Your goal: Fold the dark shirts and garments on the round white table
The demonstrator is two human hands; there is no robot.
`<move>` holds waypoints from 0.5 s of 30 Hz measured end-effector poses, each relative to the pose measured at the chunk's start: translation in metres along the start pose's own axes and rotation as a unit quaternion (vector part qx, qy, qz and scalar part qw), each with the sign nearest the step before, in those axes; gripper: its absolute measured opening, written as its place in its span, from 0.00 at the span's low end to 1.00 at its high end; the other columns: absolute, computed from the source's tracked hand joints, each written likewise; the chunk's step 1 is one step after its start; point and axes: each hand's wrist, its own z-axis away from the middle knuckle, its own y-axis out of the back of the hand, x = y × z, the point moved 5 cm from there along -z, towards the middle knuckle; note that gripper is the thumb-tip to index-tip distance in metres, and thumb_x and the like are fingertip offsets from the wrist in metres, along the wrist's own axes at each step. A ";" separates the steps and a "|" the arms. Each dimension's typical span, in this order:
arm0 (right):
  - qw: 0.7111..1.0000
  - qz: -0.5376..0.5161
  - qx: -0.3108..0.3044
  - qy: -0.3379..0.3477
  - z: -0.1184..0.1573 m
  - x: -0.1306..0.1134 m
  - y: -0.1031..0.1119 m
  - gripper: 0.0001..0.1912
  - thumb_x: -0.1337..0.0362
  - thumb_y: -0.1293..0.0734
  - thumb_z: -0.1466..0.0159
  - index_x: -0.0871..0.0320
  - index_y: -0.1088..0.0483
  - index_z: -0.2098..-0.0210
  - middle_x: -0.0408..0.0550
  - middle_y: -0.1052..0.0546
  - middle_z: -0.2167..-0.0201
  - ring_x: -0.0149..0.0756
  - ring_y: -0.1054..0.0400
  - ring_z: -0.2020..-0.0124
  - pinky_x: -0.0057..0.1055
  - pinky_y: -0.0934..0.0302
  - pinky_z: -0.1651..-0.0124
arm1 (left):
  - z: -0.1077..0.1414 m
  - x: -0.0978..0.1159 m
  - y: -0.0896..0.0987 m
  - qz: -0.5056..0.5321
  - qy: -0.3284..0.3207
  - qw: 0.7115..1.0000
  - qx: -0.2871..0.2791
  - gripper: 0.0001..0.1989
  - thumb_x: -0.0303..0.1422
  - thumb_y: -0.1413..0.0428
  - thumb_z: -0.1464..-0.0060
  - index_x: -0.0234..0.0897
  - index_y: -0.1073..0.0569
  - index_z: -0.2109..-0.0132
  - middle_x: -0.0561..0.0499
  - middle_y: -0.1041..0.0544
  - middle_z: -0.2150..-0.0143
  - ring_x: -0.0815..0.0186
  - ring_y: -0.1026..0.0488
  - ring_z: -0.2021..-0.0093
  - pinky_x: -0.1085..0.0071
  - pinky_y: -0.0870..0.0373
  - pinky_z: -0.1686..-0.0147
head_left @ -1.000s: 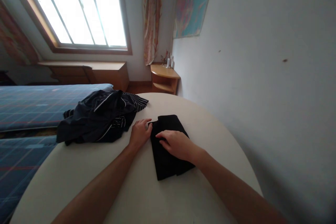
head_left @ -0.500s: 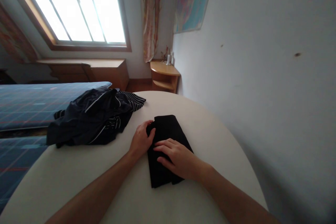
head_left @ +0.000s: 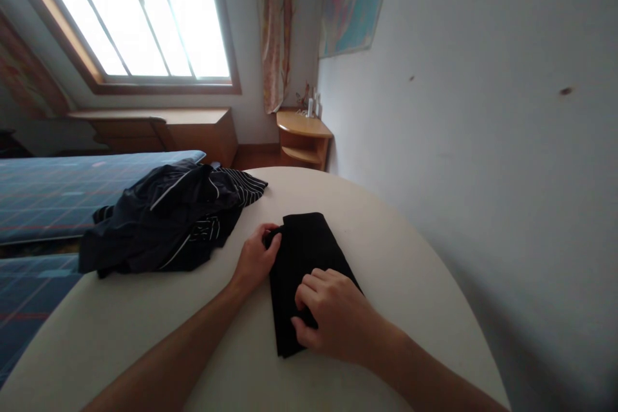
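Note:
A folded black garment (head_left: 306, 238) lies lengthwise on the round cream table (head_left: 386, 257). At its upper left edge, my left hand (head_left: 257, 254) pinches the cloth between thumb and fingers. My right hand (head_left: 333, 312) is over the lower right part of the garment. Its fingers are curled, and dark cloth shows between the thumb and forefinger. This hand hides the garment's lower right corner. To the left, a rumpled dark garment (head_left: 154, 225) with white piping and striped parts lies heaped over the table's edge.
A mattress with a blue checked cover (head_left: 58, 187) adjoins the table on the left. The white wall (head_left: 483, 161) runs along the right side. A wooden corner shelf (head_left: 304, 125) holding small items and a low wooden desk (head_left: 193, 117) stand beyond, below the window.
My right hand has moved down the garment, its flat fingers now curled. My left hand has shifted slightly left, still at the garment's edge. The garment's lower end has shifted slightly towards me.

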 end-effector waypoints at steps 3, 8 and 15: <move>0.999 -0.021 0.041 -0.004 -0.001 0.000 0.004 0.06 0.62 0.31 0.41 0.57 0.30 0.70 0.44 0.25 0.70 0.35 0.34 0.67 0.34 0.43 0.61 | -0.003 -0.003 0.002 0.033 0.016 0.999 -0.002 0.12 0.40 0.47 0.44 0.38 0.26 0.58 0.48 0.19 0.62 0.59 0.22 0.61 0.65 0.28 0.58; 0.995 -0.076 0.030 0.053 -0.003 0.000 -0.001 0.08 0.60 0.33 0.35 0.57 0.29 0.69 0.45 0.23 0.65 0.35 0.32 0.63 0.34 0.40 0.56 | -0.005 -0.006 0.003 0.041 0.036 0.999 0.001 0.12 0.41 0.46 0.47 0.37 0.26 0.61 0.50 0.20 0.66 0.60 0.23 0.64 0.66 0.27 0.60; 0.993 -0.101 0.026 0.048 0.000 0.006 -0.018 0.20 0.53 0.30 0.37 0.56 0.31 0.49 0.53 0.32 0.38 0.45 0.45 0.33 0.44 0.54 0.30 | -0.007 -0.003 0.000 0.049 0.010 0.999 0.014 0.14 0.42 0.48 0.43 0.38 0.25 0.60 0.49 0.20 0.64 0.61 0.23 0.64 0.67 0.27 0.59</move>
